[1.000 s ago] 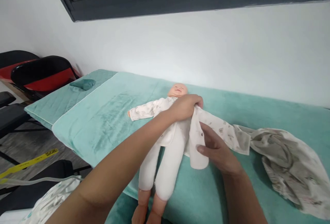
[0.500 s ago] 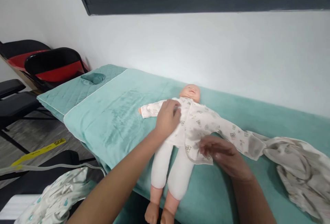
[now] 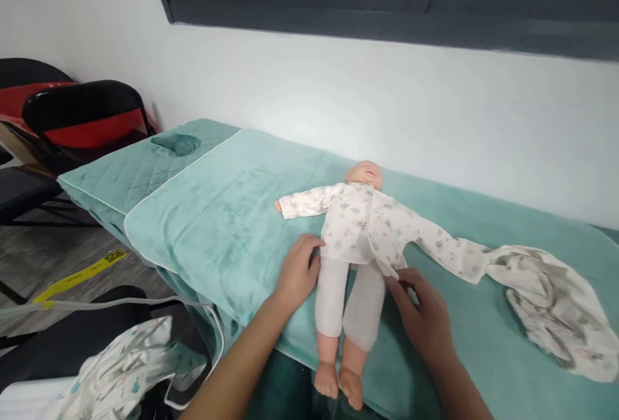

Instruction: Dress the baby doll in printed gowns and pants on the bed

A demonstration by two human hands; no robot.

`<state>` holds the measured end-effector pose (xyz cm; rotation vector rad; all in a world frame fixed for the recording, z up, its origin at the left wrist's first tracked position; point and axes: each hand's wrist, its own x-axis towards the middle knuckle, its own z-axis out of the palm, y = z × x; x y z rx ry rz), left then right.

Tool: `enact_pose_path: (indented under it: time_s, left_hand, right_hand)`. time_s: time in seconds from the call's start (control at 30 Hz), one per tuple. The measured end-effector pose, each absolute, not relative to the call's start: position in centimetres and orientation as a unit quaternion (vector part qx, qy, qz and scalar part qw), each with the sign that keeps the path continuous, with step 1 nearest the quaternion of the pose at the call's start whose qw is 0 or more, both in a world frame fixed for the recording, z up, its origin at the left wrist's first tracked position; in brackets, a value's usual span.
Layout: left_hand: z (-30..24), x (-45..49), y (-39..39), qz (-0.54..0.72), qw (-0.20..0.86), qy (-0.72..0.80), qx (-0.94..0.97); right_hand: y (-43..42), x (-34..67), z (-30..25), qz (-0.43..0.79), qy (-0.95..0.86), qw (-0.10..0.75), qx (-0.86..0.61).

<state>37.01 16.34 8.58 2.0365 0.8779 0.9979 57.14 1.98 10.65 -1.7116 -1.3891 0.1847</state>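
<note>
**A:** Where is the doll?

**B:** On its back on the teal padded table (image 3: 217, 213). The doll (image 3: 345, 291) lies mid-table, feet at the near edge.

**A:** How far dressed?

**B:** The printed top (image 3: 360, 226) looks wrapped over the chest, and the legs are still bare. The left hand (image 3: 298, 271) is half-curled at the left hem, grip unclear. The right hand (image 3: 423, 307) pinches the right flap.

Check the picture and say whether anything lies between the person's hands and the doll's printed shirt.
Nothing visible does. The left hand lies flat against the hem of the printed shirt on the doll, and the right hand pinches the hem's other corner. The crumpled cloth lies apart, further right on the mat.
</note>
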Motion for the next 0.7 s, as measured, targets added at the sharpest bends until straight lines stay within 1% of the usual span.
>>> enact_pose_path:
  time_s: [0.17, 0.37, 0.5, 0.57, 0.7]
  left_hand:
    - [8.6, 36.8, 16.3, 0.354, 0.351, 0.349, 0.793]
    - [8.5, 36.8, 16.4, 0.325, 0.325, 0.368, 0.808]
    - [8.4, 36.8, 16.2, 0.357, 0.342, 0.386, 0.779]
    - [8.5, 36.6, 16.0, 0.37, 0.356, 0.389, 0.765]
    - [8.8, 36.0, 17.0, 0.356, 0.372, 0.366, 0.775]
  right_hand:
    - [3.2, 53.2, 12.9, 0.019, -0.538, 0.488, -0.687]
    - [1.2, 52.8, 13.2, 0.089, -0.569, 0.45, -0.683]
    - [-0.8, 56.4, 11.5, 0.094, -0.445, 0.468, -0.757]
    - [-1.1, 59.0, 10.5, 0.071, -0.402, 0.447, -0.796]
    - [0.0, 64.1, 9.2, 0.009, -0.394, 0.346, -0.851]
